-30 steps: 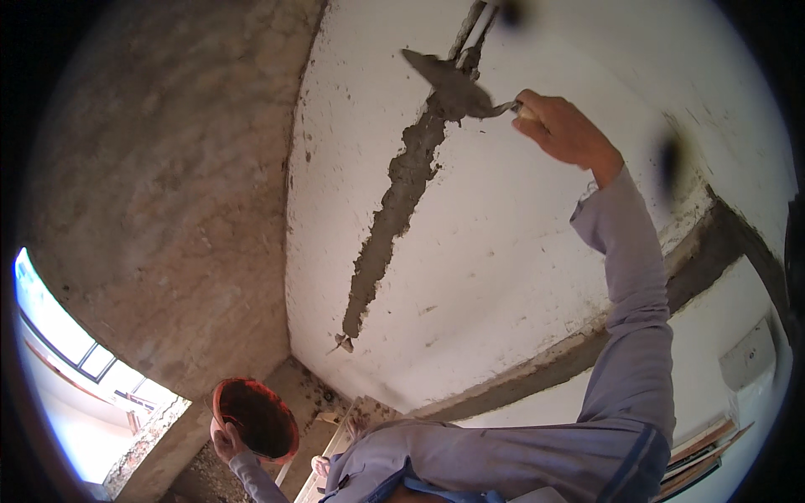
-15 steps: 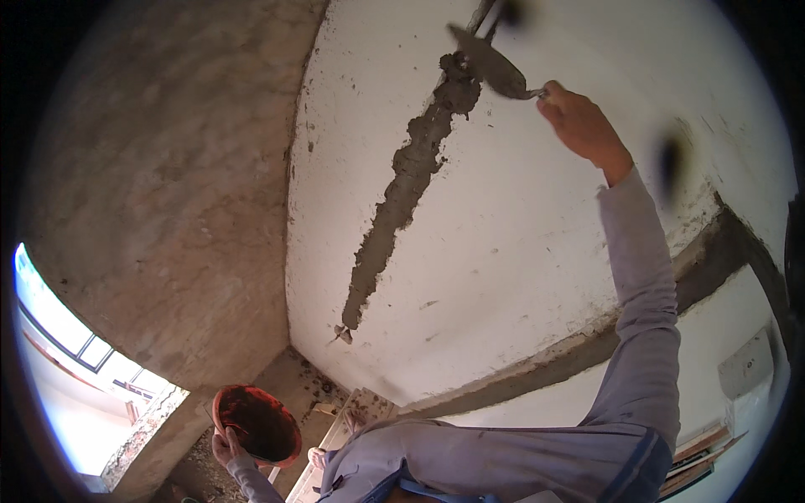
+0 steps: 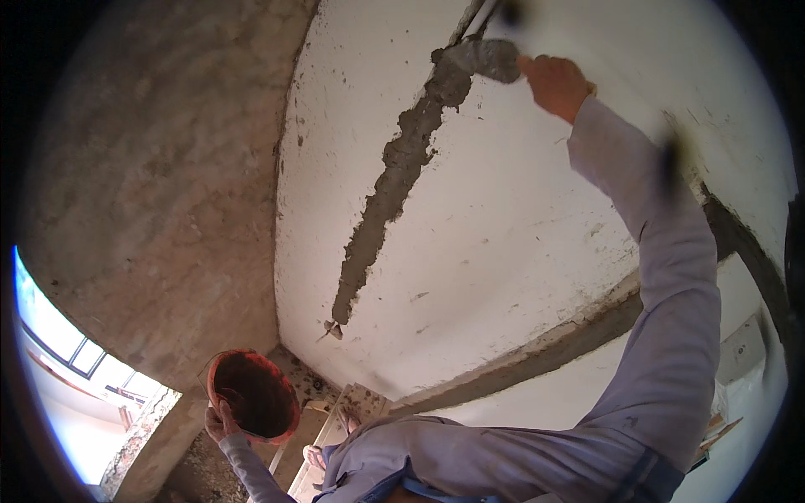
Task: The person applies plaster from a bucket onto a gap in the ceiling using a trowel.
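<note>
High on the white wall (image 3: 486, 226), my right hand (image 3: 558, 85) grips a trowel (image 3: 496, 60) by its handle. The blade lies against the top of a strip of wet grey mortar (image 3: 387, 197), which fills a long channel running down the wall. Above the blade a pale pipe (image 3: 480, 18) shows in the unfilled end of the channel. Low at the left, my left hand (image 3: 223, 422) holds an orange-red bucket (image 3: 290, 423) by its rim, fingers over the edge. The bucket is tilted toward me, its inside dark and stained.
A bare brown plastered wall (image 3: 159, 184) meets the white one at a corner. Under my feet is a narrow pale plank (image 3: 360, 407) above a rubble-strewn floor (image 3: 193, 461). A window opening (image 3: 84, 356) is at the lower left. Another grey mortar band (image 3: 520, 356) crosses the wall lower right.
My right hand has moved up and slightly left, bringing the trowel blade from tilted off the wall to flat against the mortar. The bucket has risen a little in my left hand.
</note>
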Motion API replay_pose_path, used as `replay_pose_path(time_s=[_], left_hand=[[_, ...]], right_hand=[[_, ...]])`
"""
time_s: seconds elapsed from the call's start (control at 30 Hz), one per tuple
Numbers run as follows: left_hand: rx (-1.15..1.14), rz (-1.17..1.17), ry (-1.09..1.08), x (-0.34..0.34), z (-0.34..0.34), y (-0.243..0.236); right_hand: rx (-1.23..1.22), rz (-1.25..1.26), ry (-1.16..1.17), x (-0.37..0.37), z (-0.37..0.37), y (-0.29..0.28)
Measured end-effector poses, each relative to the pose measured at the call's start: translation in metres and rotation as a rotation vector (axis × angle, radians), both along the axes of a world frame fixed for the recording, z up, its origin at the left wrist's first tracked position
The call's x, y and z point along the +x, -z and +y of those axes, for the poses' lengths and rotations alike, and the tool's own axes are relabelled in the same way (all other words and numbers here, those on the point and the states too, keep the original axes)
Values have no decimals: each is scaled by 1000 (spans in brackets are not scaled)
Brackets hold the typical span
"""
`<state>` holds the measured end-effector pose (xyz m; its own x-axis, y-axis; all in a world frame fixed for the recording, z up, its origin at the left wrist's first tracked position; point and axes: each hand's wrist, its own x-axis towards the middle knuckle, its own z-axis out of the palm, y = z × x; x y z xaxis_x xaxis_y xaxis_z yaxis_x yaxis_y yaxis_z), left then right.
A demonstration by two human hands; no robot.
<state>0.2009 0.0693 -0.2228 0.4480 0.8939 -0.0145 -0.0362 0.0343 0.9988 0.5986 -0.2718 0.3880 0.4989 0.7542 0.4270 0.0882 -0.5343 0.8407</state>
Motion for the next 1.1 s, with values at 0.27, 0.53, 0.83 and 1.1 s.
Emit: replay_pose_path(time_s=[0.27, 0.53, 0.83, 1.1], left_hand=[[190, 51, -31, -37, 12, 0], [277, 152, 103, -8, 49, -84], [322, -43, 229, -8, 63, -180], [399, 15, 225, -25, 77, -193]], right_hand=[[164, 36, 269, -24, -28, -27], [199, 1110, 191, -161, 17, 128], [-39, 1007, -796, -232, 191, 358], [-221, 893, -933, -256, 190, 385]])
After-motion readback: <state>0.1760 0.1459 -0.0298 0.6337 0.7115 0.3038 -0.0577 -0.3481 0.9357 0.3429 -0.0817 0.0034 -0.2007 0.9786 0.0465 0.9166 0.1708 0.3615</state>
